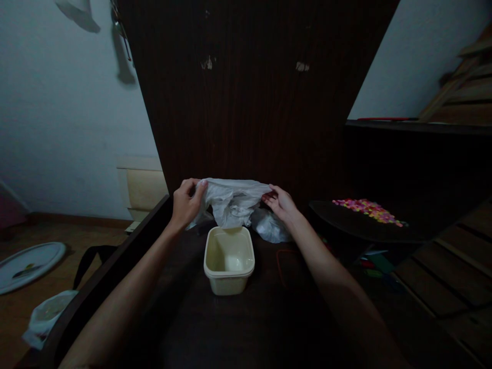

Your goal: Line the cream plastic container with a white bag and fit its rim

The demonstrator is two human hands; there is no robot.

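A thin whitish plastic bag (234,197) is stretched between my two hands, its upper edge pulled nearly straight and its lower part hanging crumpled. My left hand (188,200) pinches the bag's left end between thumb and fingers. At the right end, my right hand (282,201) grips the edge, with some fingers loosely extended beneath. Just below and nearer to me stands a cream plastic tub (229,284), upright with no lid on it. Its inside looks bare. Part of the bag hangs close behind the tub's far rim; whether they touch I cannot tell.
Another clear plastic bag (270,226) lies on the dark tabletop (215,328) by my right wrist. A dark panel (246,113) rises behind. Colourful small pieces (367,210) sit on a shelf at right. On the floor at left are a white round lid or tray (38,264) and a bag (48,315).
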